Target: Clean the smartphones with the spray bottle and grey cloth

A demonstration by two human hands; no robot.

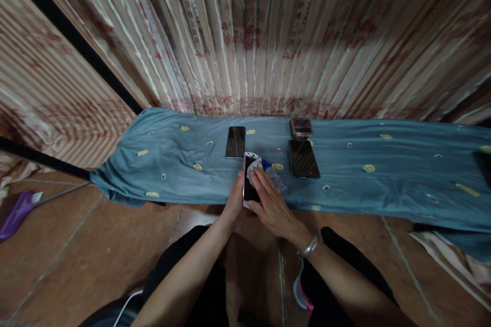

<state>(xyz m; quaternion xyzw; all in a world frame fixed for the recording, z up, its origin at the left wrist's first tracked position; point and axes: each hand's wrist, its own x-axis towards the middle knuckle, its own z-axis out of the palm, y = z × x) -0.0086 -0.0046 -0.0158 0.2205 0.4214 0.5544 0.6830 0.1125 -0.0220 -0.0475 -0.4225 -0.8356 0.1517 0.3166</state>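
My left hand [233,199] grips the side edge of a smartphone [250,194] with a dark screen and white border, held upright above the front of the cloth-covered bench. Pressed to the screen by my right hand [272,207] is a small pale grey wiping cloth [253,165], partly hidden under the fingers. A white piece with dark spots [251,155] shows at the phone's top; whether it belongs to the cloth is unclear. Just right of my fingers lies a clear plastic bottle [276,179] with a blue top.
Dark phones lie flat, one left [235,142] and one right [304,159], on the blue bench cover [172,148]. A small blurred box-like item [301,128] stands behind the right one. Striped curtains [253,36] hang behind. A purple object [17,214] lies on the tiled floor.
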